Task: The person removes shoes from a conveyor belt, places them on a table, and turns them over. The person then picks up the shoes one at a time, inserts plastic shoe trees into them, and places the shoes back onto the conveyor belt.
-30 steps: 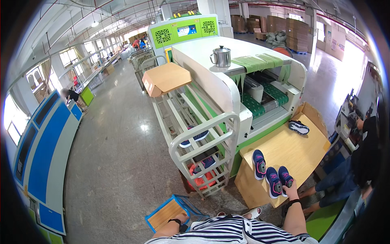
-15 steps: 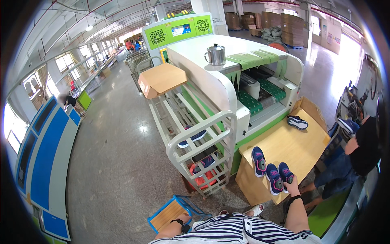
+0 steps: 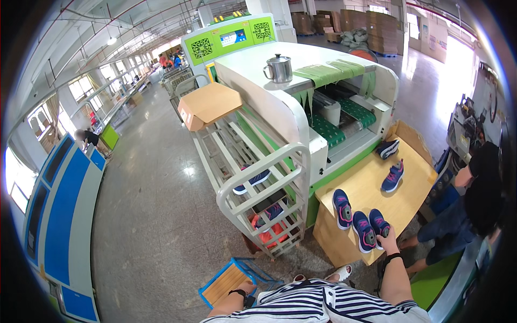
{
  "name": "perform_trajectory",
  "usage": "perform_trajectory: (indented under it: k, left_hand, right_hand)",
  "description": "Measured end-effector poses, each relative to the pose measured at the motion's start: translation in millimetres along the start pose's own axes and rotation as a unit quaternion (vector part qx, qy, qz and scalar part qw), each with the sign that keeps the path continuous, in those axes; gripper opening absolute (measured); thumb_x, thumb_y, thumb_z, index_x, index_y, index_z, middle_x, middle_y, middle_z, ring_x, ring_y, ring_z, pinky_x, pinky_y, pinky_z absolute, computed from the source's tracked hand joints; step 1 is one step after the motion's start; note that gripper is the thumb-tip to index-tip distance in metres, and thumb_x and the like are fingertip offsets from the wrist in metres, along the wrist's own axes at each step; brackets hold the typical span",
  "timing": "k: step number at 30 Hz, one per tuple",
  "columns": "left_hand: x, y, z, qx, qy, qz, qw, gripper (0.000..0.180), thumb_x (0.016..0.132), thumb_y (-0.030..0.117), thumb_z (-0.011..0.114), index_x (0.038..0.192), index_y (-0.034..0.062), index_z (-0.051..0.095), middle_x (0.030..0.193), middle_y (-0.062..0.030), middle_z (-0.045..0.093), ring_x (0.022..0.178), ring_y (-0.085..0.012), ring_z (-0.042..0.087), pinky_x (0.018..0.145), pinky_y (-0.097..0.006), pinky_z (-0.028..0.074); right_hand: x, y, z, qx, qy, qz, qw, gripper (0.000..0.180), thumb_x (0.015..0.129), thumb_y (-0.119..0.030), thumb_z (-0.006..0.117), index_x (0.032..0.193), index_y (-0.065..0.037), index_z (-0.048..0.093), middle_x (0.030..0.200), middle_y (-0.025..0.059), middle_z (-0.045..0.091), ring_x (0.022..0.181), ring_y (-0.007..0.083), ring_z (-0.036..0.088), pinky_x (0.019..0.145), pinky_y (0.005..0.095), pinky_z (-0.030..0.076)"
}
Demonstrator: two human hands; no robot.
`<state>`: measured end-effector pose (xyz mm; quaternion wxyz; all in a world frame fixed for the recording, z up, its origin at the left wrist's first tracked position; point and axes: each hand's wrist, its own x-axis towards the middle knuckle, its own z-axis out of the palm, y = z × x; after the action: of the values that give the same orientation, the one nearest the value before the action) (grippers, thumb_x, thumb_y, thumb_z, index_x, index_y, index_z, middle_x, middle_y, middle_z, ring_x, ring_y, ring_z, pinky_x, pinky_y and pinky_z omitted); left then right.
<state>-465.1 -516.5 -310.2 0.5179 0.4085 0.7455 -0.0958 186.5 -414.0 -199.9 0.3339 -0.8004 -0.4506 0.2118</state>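
A navy-and-pink shoe [image 3: 378, 219] sits at the lower right of the frame, upright with its opening upward, at the near edge of a wooden table [image 3: 414, 185]. The right hand [image 3: 387, 240] is closed on its near, heel end, fingers and thumb drawn in about the collar, with little gap between skin and shoe; the undersides of the fingers are hidden. Just beside it on the left stands a matching shoe [image 3: 364, 232], and a little further left and higher a third shoe [image 3: 342, 209], both upright and free of any hand. Higher on the same table, well apart from these, lies a fourth shoe [image 3: 392, 176], and above that a fifth shoe [image 3: 388, 149] on its side, its pale sole showing. The left hand [image 3: 246, 287], at the lower centre, is over the edge of a blue-framed stool [image 3: 222, 284] with a wooden seat; its fingers are too small and partly hidden, so I cannot tell whether they are curled or spread, or whether they touch the seat. Above the table, a white-and-green machine [image 3: 253, 75] fills the upper centre, with a lidded metal mug [image 3: 280, 70] on top. Left of it is a metal rack [image 3: 303, 167] bearing a cardboard box [image 3: 210, 104]. At the right edge stands a co-worker [image 3: 479, 183] in a black top.
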Motion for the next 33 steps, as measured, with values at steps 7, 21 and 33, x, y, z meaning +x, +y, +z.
perform_trajectory:
  k: [7, 21, 33]
  left_hand:
    - [3.3, 0.8, 4.0, -0.012, 0.005, 0.004, 1.0, 0.063, 0.09, 0.048, 0.061, 0.138, 0.0081, 0.059, 0.14, -0.0161, 0.059, 0.13, -0.0312, 0.056, 0.109, -0.039, 0.042]
    - [-8.4, 7.4, 0.8, 0.008, 0.011, 0.011, 1.0, 0.061, 0.09, 0.046, 0.062, 0.137, 0.007, 0.059, 0.139, -0.0163, 0.06, 0.129, -0.0319, 0.056, 0.108, -0.04, 0.043]
    - [-1.1, 6.1, 3.1, -0.02, 0.005, 0.015, 1.0, 0.062, 0.088, 0.047, 0.063, 0.135, 0.0056, 0.061, 0.136, -0.0172, 0.062, 0.127, -0.033, 0.057, 0.108, -0.04, 0.043]
  right_hand:
    - [-0.4, -2.7, -3.3, 0.012, -0.009, 0.005, 1.0, 0.079, 0.071, -0.006, 0.082, 0.139, -0.001, 0.042, 0.129, 0.0253, 0.056, 0.122, 0.0393, 0.056, 0.105, 0.0428, 0.044]
    - [-3.1, -7.6, -4.1, 0.019, -0.013, 0.004, 1.0, 0.077, 0.072, -0.007, 0.082, 0.138, -0.001, 0.043, 0.129, 0.026, 0.055, 0.122, 0.0401, 0.055, 0.105, 0.0432, 0.044]
    - [-1.9, -5.4, -1.2, 0.005, -0.006, 0.013, 1.0, 0.08, 0.071, -0.005, 0.082, 0.14, 0.0, 0.042, 0.129, 0.025, 0.056, 0.122, 0.0382, 0.055, 0.106, 0.042, 0.043]
